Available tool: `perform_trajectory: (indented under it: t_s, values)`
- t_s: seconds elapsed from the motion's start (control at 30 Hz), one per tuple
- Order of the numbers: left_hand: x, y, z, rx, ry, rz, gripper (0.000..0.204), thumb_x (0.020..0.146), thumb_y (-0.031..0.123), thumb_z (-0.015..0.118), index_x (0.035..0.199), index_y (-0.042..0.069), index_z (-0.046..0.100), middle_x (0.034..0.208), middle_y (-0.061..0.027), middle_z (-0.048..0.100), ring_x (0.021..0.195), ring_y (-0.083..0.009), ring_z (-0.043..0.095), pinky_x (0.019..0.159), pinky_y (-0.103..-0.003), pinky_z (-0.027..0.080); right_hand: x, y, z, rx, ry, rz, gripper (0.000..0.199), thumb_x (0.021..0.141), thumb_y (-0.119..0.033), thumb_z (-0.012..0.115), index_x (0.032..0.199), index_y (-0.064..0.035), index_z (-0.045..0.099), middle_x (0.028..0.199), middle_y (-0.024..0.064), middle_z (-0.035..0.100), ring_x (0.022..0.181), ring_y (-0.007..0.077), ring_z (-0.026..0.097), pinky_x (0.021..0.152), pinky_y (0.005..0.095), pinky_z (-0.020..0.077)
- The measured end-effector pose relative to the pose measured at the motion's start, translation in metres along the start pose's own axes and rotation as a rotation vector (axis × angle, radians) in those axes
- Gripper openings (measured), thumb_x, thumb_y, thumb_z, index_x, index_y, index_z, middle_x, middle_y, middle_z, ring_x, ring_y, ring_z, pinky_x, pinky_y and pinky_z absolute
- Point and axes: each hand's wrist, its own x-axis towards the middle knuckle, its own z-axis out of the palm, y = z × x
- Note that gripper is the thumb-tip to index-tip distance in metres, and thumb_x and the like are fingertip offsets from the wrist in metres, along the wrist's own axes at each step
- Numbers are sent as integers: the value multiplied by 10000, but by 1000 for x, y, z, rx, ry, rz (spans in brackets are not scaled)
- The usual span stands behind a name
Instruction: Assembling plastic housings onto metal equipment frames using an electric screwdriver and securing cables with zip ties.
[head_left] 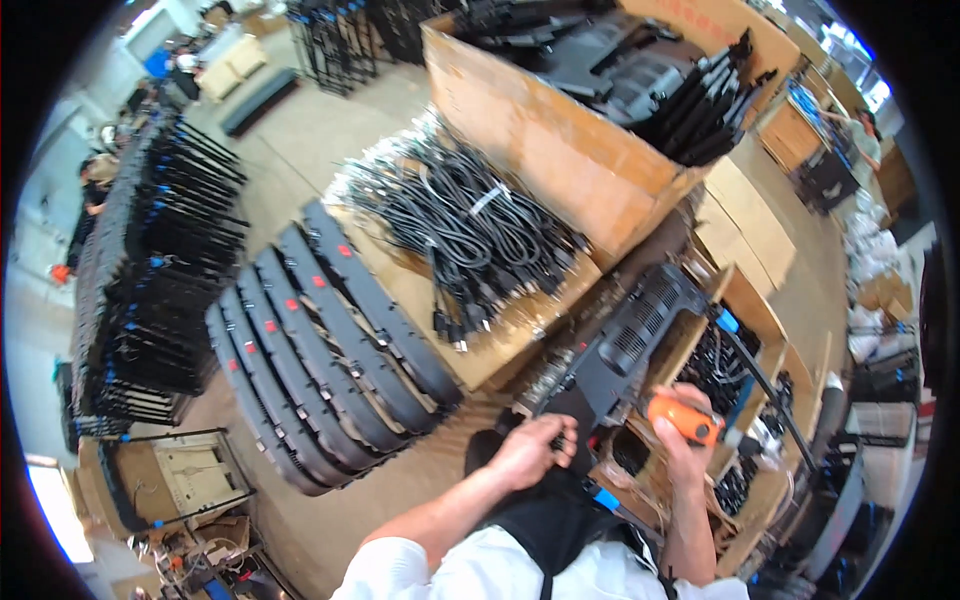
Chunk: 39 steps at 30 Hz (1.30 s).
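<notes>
My right hand [682, 445] is wrapped round an orange handheld power tool [686, 418] with a dark end; its working tip cannot be made out. My left hand [535, 452] is closed, fingers curled together near the lower end of a long black plastic housing [632, 335]. Something small and dark may be in those fingers, but it is too small to name. The housing has slotted vents and a raised round part, and lies slanting away from me. Just beyond my right hand, a wooden bin [757, 320] holds small black parts.
A bundle of black cables [480, 225] lies on a cardboard surface, with a large carton [560, 135] of black plastic parts behind it. Several curved black housings [330, 350] with red marks stand in a row at left. Black frames [165, 270] are stacked farther left. People work in the background.
</notes>
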Motion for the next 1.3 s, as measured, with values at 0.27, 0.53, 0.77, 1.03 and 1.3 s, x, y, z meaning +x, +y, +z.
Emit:
perform_trajectory:
  t_s: [0.27, 0.53, 0.77, 1.03, 1.3]
  values:
    - [9, -90, 39, 75, -102, -43, 257, 1102, 327, 579, 1129, 91, 678, 817, 40, 588, 714, -98, 549, 610, -251, 438, -94, -8, -50, 130, 84, -28, 549, 870, -7, 761, 1368, -3, 532, 1263, 172, 684, 1162, 232, 660, 1058, 399, 522]
    - [-24, -146, 48, 87, 31, 7, 305, 1112, 354, 553, 1173, 93, 697, 908, 36, 609, 795, -96, 564, 684, -244, 439, -164, 6, -78, 254, 136, 10, 548, 867, -37, 735, 1375, -7, 530, 1226, 158, 687, 1117, 230, 649, 1044, 388, 508]
    - [-54, -165, 32, -6, 21, -29, 324, 1108, 372, 549, 1225, 104, 690, 1003, 23, 655, 890, -115, 609, 759, -261, 485, -193, 6, -80, 370, 112, 38, 568, 853, -35, 755, 1374, -14, 529, 1225, 165, 683, 1073, 209, 645, 968, 349, 535]
    - [-56, -180, 29, 143, -10, 7, 271, 1101, 329, 580, 1194, 103, 698, 870, 47, 576, 772, -77, 522, 614, -220, 395, -210, 14, -73, 393, 120, -8, 554, 853, -43, 750, 1361, 3, 536, 1211, 146, 693, 1097, 215, 642, 1048, 396, 494]
    - [-68, -164, 37, 138, 105, 47, 294, 1119, 267, 543, 1252, 51, 692, 998, 2, 679, 862, -124, 633, 731, -264, 533, -222, 9, -59, 419, 144, 11, 547, 851, -32, 748, 1355, -8, 535, 1206, 169, 692, 1103, 230, 655, 1067, 411, 495]
